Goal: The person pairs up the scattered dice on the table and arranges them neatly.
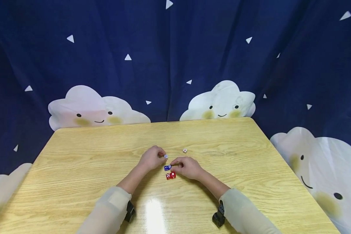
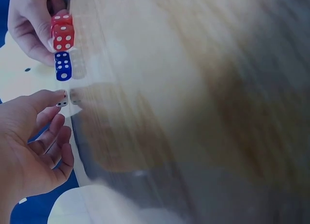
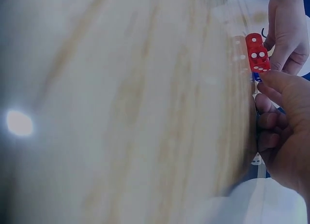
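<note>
Between the thumb and index finger of my left hand (image 1: 152,158) is a white die (image 1: 165,156), largely covered by the fingertips in the left wrist view. Just nearer to me, two blue dice (image 1: 166,168) sit side by side on the table. The thumb and index finger of my right hand (image 1: 188,167) pinch the right one of these from the right side. Closest to me, two red dice (image 1: 170,175) stand side by side, right next to the blue pair. In the right wrist view the red dice (image 3: 257,53) hide most of the blue.
Another white die (image 1: 185,150) lies apart on the wooden table (image 1: 90,156), beyond my right hand. A dark blue curtain (image 1: 169,65) with clouds and white triangles hangs behind the table's far edge. Light glares off the near tabletop.
</note>
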